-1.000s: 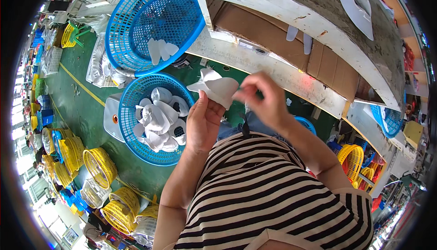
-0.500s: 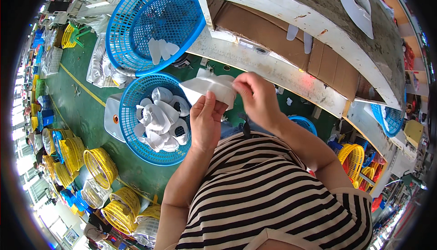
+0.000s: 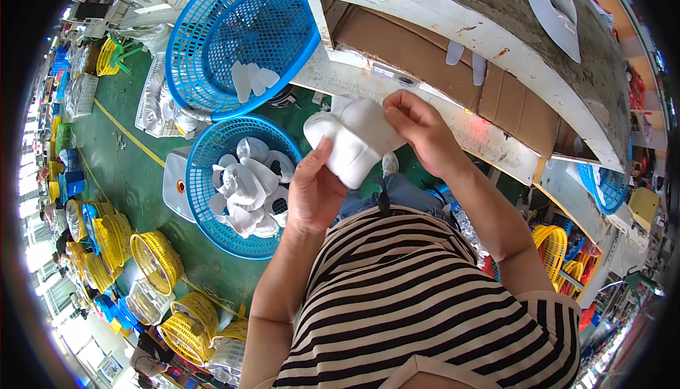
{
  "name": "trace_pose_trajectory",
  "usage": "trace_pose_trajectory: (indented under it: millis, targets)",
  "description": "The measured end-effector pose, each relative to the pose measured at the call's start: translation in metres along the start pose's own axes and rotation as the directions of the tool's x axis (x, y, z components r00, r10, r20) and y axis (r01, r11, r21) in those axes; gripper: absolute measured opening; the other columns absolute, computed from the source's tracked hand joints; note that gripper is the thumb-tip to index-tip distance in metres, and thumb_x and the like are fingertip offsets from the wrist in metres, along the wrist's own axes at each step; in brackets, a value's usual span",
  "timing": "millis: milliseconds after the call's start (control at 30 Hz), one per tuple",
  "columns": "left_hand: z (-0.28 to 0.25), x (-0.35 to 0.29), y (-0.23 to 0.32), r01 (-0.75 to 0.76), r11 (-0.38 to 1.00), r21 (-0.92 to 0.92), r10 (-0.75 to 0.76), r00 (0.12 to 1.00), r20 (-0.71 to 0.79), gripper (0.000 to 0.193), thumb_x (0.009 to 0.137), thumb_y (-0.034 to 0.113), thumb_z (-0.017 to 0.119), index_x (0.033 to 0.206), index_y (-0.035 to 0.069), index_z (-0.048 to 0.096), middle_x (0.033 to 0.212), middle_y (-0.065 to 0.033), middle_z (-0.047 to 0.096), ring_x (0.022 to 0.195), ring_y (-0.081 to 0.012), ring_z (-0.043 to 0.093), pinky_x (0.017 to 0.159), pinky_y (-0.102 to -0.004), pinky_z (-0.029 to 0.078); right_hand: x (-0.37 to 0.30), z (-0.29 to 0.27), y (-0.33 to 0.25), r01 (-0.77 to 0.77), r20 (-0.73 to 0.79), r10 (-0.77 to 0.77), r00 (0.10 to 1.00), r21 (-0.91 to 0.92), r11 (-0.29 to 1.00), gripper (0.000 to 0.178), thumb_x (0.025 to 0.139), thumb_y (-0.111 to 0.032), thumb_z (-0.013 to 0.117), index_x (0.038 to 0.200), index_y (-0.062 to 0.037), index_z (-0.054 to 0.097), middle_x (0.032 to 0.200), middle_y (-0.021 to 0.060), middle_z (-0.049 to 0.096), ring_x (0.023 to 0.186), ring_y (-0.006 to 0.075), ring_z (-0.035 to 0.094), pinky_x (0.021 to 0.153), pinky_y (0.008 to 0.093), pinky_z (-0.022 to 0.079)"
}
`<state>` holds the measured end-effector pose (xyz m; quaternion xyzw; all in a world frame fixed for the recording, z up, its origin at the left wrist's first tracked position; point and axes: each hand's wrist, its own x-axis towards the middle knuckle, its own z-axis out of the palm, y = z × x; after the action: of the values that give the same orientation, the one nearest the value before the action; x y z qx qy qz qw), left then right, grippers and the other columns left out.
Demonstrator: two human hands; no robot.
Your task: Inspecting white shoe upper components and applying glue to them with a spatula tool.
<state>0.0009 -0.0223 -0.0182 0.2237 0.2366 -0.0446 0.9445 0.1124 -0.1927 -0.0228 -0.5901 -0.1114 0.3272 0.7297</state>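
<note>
In front of my waist I hold a white shoe upper (image 3: 358, 134) between both hands. My left hand (image 3: 312, 187) grips its near left side, with the thumb lying on the white surface. My right hand (image 3: 423, 128) pinches the right edge, fingers bent around it. Just left of my left hand stands a blue plastic basket (image 3: 212, 230) holding a heap of white shoe uppers (image 3: 244, 184). Most of those lie tangled on each other.
Beyond it, a larger blue basket (image 3: 185, 46) holds a few flat white pieces (image 3: 251, 79). A worn white bench (image 3: 496, 42) curves across the upper right, with white uppers (image 3: 556, 17) on top and cardboard (image 3: 404, 46) below. Yellow baskets (image 3: 156, 261) stand at far left.
The upper has turned so that a broader face shows, and it sits slightly further right. My right hand has shifted right and now pinches its right edge.
</note>
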Motion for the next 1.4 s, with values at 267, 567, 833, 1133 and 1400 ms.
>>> trace_pose_trajectory:
  millis: [267, 567, 833, 1133, 1400]
  targets:
    - [-0.001, 0.017, 0.002, -0.209, 0.955, -0.21, 0.229, 0.97, 0.079, 0.036, 0.1, 0.026, 0.046, 0.129, 0.006, 0.047, 0.127, -0.0093, 0.056, 0.116, -0.0212, 0.056, 0.098, -0.038, 0.047, -0.015, 0.003, 0.027, -0.587, 0.232, 0.541, 0.809, 0.373, 0.718, 0.045, 0.096, -0.046, 0.05, 0.102, -0.0019, 0.058, 0.098, 0.0063, 0.059, 0.09, 0.0144, 0.057, 0.085, 0.0292, 0.047]
    - [0.007, 0.023, 0.006, -0.254, 0.931, -0.26, 0.267, 0.964, 0.015, 0.043, 0.1, 0.036, 0.041, 0.128, 0.006, 0.052, 0.131, -0.0099, 0.055, 0.126, -0.0241, 0.046, 0.109, -0.0413, 0.032, -0.001, 0.029, 0.021, -0.19, 0.101, 0.236, 0.966, 0.9, 0.393, 0.031, 0.09, -0.018, 0.063, 0.114, -0.002, 0.053, 0.107, 0.0066, 0.056, 0.102, 0.0193, 0.053, 0.096, 0.0347, 0.041]
    - [-0.021, 0.005, 0.024, 0.105, 0.993, 0.048, -0.113, 0.969, 0.218, 0.089, 0.088, 0.072, 0.028, 0.141, 0.0, 0.029, 0.134, -0.0287, 0.045, 0.117, -0.0422, 0.052, 0.095, -0.0515, 0.046, -0.013, 0.02, -0.029, 0.293, 0.022, -0.313, 0.95, 0.294, 0.91, 0.02, 0.095, -0.009, 0.053, 0.113, -0.0015, 0.055, 0.113, 0.0081, 0.059, 0.109, 0.0177, 0.054, 0.098, 0.0354, 0.04]
    - [-0.03, -0.001, 0.029, -0.13, 0.861, 0.492, 0.055, 0.985, 0.165, 0.048, 0.084, 0.019, 0.068, 0.127, 0.004, 0.052, 0.12, -0.0106, 0.059, 0.103, -0.0222, 0.061, 0.089, -0.0344, 0.049, -0.04, 0.036, -0.042, 0.622, 0.421, -0.47, 0.776, -0.632, 0.461, 0.021, 0.08, -0.005, 0.065, 0.1, -0.0076, 0.06, 0.099, 0.005, 0.057, 0.099, 0.0228, 0.056, 0.087, 0.0363, 0.043]
    - [0.023, -0.016, 0.027, -0.032, 0.913, 0.406, -0.046, 0.983, 0.179, 0.075, 0.077, 0.015, 0.075, 0.138, -0.002, 0.036, 0.128, -0.0123, 0.054, 0.107, -0.018, 0.059, 0.093, -0.0305, 0.047, -0.033, 0.019, -0.019, 0.031, -0.03, -0.049, 0.998, -0.443, 0.896, 0.028, 0.091, -0.029, 0.059, 0.091, -0.0009, 0.059, 0.067, 0.0062, 0.059, 0.061, 0.0094, 0.054, 0.055, 0.0262, 0.042]
